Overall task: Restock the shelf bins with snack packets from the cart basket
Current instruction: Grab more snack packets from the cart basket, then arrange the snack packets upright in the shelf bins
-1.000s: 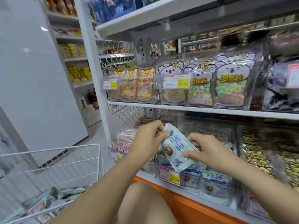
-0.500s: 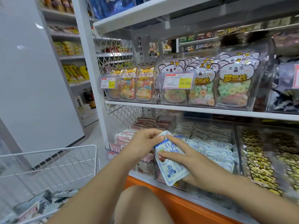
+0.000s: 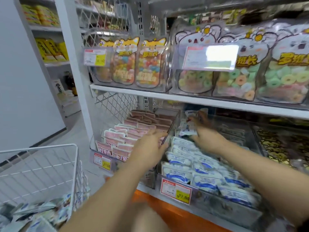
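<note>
- Hands reach in over the bins on the low shelf.
- The right hand [image 3: 206, 137] grips one white and blue snack packet [image 3: 188, 124], far back in the clear bin [image 3: 234, 210]. The packet stands up on its end above the others.
- The left hand [image 3: 150, 148] holds nothing. Its fingers look straight and point at the thin wall between two bins. It is too blurry to tell if they touch the wall.
- White and blue packets [image 3: 200, 166] lie in rows in that bin. They have blue writing, too blurry to read.
- The bin's price tag [image 3: 175, 190] is red and white with a yellow corner. The number ends in ".80".
- Pink packets [image 3: 127, 136] sit in the bin just to the left, with white Chinese writing on the front ones.
- Shiny gold packets [image 3: 284, 146] sit in the bin to the right.
- The white wire cart basket [image 3: 50, 146] is at the lower left. More packets [image 3: 41, 213] lie in its bottom.
- On the shelf above, fox candy bags [image 3: 127, 64] and koala candy bags [image 3: 284, 74] have yellow Chinese writing.
- The small tag [image 3: 95, 57] by the fox bags says "16.80".
- The tag in front of the koala bags is washed out by glare.
</note>
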